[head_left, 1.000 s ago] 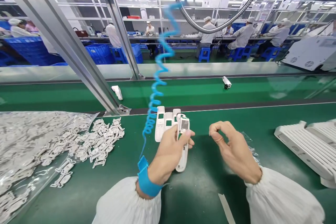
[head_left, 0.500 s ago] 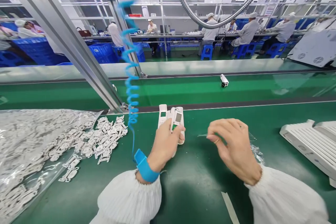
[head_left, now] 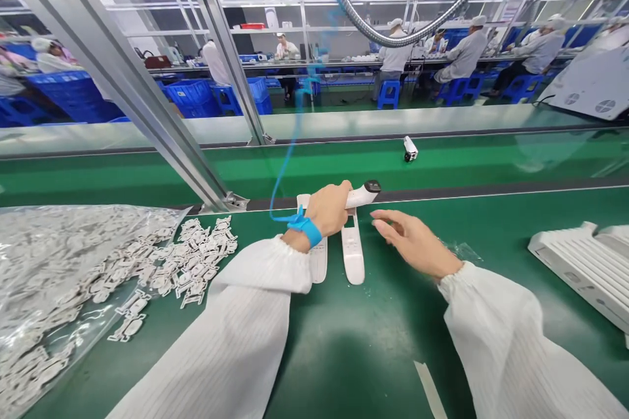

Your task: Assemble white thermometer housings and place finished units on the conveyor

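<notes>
While clamped shut, left hand (head_left: pixel 330 209): fingers and thumb wrapped firmly round a white plastic handheld device (head_left: pixel 361 196), and there it is, held just above the far end of the landmark, dark tip angled off to the right!
Right hand (head_left: pixel 415 243): open, fingers loosely curved, gripping nothing, just right of the landmark.
Landmark: a long white plastic housing (head_left: pixel 352 254), lying flat on the green bench mat (head_left: pixel 368 353), right between the two hands.
Next door: a second white plastic housing (head_left: pixel 318 260), just left of the landmark, partly hidden under the left sleeve.
Left wrist: a blue antistatic wrist strap (head_left: pixel 304 230), with a blurred blue coiled cord (head_left: pixel 289 173) running up and away, left of the landmark.
Left of the landmark: loose white die-cut pieces (head_left: pixel 201 262) in a scattered heap, then a clear plastic bag of the same pieces (head_left: pixel 73 275) well apart.
Right of the landmark: ribbed white plastic parts (head_left: pixel 580 268), well apart.
Beyond the landmark: a small white-and-black part (head_left: pixel 409 148) alone on a green conveyor belt (head_left: pixel 295 167).
Far background: co-workers in white coats and caps (head_left: pixel 459 59), blue stools (head_left: pixel 389 94), blue crates (head_left: pixel 189 97), all well beyond the landmark.
</notes>
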Tool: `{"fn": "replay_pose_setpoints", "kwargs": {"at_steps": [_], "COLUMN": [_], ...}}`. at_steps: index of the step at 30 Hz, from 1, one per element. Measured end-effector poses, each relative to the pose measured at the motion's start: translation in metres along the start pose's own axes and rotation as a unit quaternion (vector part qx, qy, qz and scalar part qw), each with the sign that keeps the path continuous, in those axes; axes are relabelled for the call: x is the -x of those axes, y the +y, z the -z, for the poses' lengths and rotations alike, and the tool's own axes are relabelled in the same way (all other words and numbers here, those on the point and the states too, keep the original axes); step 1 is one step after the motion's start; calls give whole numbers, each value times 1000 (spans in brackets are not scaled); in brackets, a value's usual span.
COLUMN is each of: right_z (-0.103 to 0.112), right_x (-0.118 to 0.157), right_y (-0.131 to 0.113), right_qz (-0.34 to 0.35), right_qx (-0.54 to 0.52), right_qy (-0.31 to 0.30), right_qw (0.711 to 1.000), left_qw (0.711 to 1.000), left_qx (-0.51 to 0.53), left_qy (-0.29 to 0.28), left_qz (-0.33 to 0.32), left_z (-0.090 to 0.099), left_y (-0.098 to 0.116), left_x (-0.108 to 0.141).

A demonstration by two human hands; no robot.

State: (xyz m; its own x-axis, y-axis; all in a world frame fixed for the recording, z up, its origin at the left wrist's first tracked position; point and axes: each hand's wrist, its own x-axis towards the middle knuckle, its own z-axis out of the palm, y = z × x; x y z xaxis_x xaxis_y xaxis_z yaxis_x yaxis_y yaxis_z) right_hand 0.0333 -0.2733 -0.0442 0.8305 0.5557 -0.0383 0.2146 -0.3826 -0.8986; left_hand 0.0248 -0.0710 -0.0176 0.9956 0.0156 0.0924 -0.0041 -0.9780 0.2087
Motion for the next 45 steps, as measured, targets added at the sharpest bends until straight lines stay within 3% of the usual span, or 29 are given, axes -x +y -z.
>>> {"fn": "replay_pose_setpoints", "kwargs": {"at_steps": [1,3,6,9,13,17,21,24,28,30,33,35,38,41,45], "right_z": [-5,-14,-24,-28,-27,-25,-28,-30,-24,-18,-15,-19,-28,-37,-43], "right_x": [-2,-2,3,8,9,9,12,15,17,17,16,17,20,26,33], "right_y": [-1,-2,0,2,4,4,-1,-5,-10,-12,-16,-18,-19,-22,-28], "right_qz": [-10,-27,-42,-29,-2,33,25,20,20,25,41,43,19,-13,-60], "right_qx": [-87,-253,-390,-388,-356,-358,-367,-405,-474,-492,-487,-486,-506,-520,-505], "right_qy": [-59,-165,-226,-184,-92,-100,-78,-65,-147,-150,-120,-121,-117,-71,-21], "right_qw": [994,953,891,902,930,928,927,912,868,857,864,864,855,851,861], "left_qw": [999,981,931,905,922,927,927,926,914,918,920,921,937,948,947], "left_qx": [52,191,359,410,367,356,357,358,392,388,365,344,309,278,263], "left_qy": [4,5,0,-6,-31,-52,-65,-86,-103,-58,98,152,147,152,174], "left_qz": [-2,11,67,114,122,103,94,83,35,60,104,102,75,38,54], "left_z": [0,0,-3,-4,-5,-11,-15,-11,-3,-4,-12,-17,-20,-19,-21], "left_y": [4,11,19,23,26,30,38,43,51,57,68,71,71,71,79], "left_x": [7,26,56,80,95,99,103,101,96,97,100,101,101,102,109]}}
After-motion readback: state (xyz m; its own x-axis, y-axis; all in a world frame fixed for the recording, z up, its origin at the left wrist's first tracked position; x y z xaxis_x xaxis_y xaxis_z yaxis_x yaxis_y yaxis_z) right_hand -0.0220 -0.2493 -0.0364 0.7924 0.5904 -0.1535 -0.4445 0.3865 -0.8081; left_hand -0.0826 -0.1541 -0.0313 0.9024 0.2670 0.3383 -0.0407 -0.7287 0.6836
